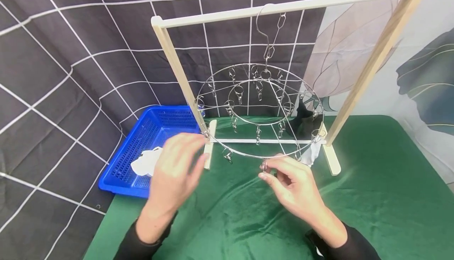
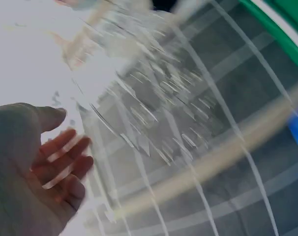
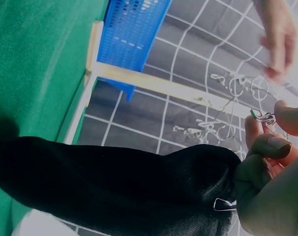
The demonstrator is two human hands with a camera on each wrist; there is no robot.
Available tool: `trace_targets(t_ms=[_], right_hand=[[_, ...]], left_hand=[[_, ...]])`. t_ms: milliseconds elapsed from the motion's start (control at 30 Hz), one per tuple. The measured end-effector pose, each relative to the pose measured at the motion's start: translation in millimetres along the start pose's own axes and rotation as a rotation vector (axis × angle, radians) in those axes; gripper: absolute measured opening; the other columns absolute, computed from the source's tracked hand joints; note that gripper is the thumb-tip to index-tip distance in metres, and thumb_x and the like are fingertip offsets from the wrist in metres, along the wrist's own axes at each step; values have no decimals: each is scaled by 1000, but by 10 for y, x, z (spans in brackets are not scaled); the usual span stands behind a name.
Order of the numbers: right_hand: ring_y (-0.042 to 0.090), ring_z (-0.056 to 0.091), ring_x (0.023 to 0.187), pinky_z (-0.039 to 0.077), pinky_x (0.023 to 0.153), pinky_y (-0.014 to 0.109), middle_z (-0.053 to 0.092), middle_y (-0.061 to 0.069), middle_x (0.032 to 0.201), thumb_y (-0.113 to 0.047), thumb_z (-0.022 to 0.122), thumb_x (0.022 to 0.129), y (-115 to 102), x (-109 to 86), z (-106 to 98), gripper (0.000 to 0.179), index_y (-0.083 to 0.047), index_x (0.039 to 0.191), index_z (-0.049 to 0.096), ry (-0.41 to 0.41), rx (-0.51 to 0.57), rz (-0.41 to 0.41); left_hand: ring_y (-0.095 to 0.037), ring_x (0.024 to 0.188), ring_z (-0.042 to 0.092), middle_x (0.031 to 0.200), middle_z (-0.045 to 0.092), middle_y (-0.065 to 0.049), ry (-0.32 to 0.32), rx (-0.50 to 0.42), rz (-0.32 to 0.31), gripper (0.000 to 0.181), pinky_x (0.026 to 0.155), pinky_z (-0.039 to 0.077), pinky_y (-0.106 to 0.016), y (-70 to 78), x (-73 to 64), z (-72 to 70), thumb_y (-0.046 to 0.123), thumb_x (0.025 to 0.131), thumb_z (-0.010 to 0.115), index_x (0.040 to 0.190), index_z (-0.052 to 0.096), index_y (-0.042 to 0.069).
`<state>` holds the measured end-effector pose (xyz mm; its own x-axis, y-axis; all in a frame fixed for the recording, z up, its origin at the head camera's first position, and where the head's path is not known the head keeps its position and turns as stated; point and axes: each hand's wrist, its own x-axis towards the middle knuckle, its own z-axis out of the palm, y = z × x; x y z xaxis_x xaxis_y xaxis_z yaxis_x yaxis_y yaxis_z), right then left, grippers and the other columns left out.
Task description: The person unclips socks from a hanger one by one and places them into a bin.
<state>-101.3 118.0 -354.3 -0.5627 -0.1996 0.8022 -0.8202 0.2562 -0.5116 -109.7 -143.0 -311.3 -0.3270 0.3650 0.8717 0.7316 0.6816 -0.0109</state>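
A round metal clip hanger [image 1: 244, 155] with two rings hangs by its hook in front of me. My right hand [image 1: 296, 185] pinches one small metal clip [image 1: 264, 167] at its near rim between thumb and fingertips. My left hand [image 1: 173, 173] is raised left of the hanger, fingers loosely extended and holding nothing; it is blurred in the head view. A black sock [image 3: 129, 182] hangs from a clip close to my right hand in the right wrist view. White cloth [image 1: 312, 153] hangs at the hanger's right side.
A wooden rack [image 1: 291, 6] on two feet carries the hanger. Left of it, a blue basket [image 1: 118, 181] has white cloth [image 1: 145, 163] inside. Green cloth [image 1: 383, 197] covers the table, and a dark grid-patterned curtain [image 1: 117, 27] stands behind.
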Motion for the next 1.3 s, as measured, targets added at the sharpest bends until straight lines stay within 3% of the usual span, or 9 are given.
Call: trace_targets(t_ms=[133, 300, 467, 667, 833, 967, 1100, 1167, 1300], right_hand=[[9, 43, 53, 33, 49, 13, 63, 2, 79, 8, 78, 64, -14, 29, -20, 26, -1, 87, 69, -3, -19, -2], [8, 43, 53, 33, 50, 11, 64, 3, 80, 7, 80, 64, 1, 13, -29, 29, -4, 88, 70, -8, -20, -17], [4, 41, 53, 33, 50, 10, 65, 2, 85, -2, 83, 67, 101, -69, -1, 30, -10, 94, 72, -16, -42, -41], [-1, 42, 57, 34, 52, 10, 68, -1, 92, -19, 84, 73, 185, -114, -45, 31, -12, 101, 73, -82, -144, -102], [7, 61, 71, 48, 62, 17, 69, 2, 93, -17, 75, 84, 54, 23, -157, 23, -6, 103, 72, -152, -48, -311], [16, 63, 68, 49, 58, 20, 69, 10, 87, -10, 68, 88, -39, 165, -265, 16, 3, 95, 72, -35, 19, -453], [10, 49, 53, 35, 45, 13, 68, 13, 85, -16, 64, 90, -17, 229, -411, 22, 4, 91, 72, 122, -173, -391], [8, 43, 52, 30, 43, 13, 68, 13, 87, -20, 61, 92, 38, 231, -477, 26, 3, 92, 72, 134, -276, -347], [16, 57, 63, 42, 52, 21, 69, 9, 89, -17, 56, 94, 189, 189, -540, 25, -1, 93, 75, 92, -366, -321]], left_hand=[[-28, 101, 60, 108, 66, -11, -66, -47, 172, 26, 91, 47, -38, 240, 220, 235, 19, 96, 56, 111, 67, 0], [-23, 101, 56, 104, 64, -4, -193, -19, 173, 26, 89, 46, -34, 370, 173, 448, 13, 99, 49, 116, 67, 7], [-20, 98, 55, 98, 62, 1, -210, -55, 146, 27, 88, 46, -32, 356, 83, 545, 1, 95, 48, 109, 69, 11], [-24, 100, 53, 100, 61, -1, -185, -84, 136, 35, 91, 43, -36, 285, 62, 520, -7, 87, 47, 105, 70, 12], [-27, 97, 51, 100, 60, -3, -157, -89, 112, 37, 86, 44, -37, 207, 62, 442, -8, 85, 47, 103, 71, 13], [-27, 93, 50, 101, 61, -4, -140, -104, 89, 39, 81, 43, -38, 109, 45, 389, -8, 87, 43, 103, 71, 14], [-27, 86, 49, 100, 62, -5, -127, -164, 91, 36, 75, 43, -35, -24, 28, 364, -9, 89, 46, 103, 71, 12], [-26, 84, 50, 100, 62, -6, -125, -198, 92, 34, 74, 42, -34, -88, 20, 359, -8, 90, 47, 104, 71, 11], [-27, 84, 53, 98, 62, -8, -112, -233, 91, 29, 74, 43, -33, -174, -1, 357, -7, 91, 51, 102, 72, 9]])
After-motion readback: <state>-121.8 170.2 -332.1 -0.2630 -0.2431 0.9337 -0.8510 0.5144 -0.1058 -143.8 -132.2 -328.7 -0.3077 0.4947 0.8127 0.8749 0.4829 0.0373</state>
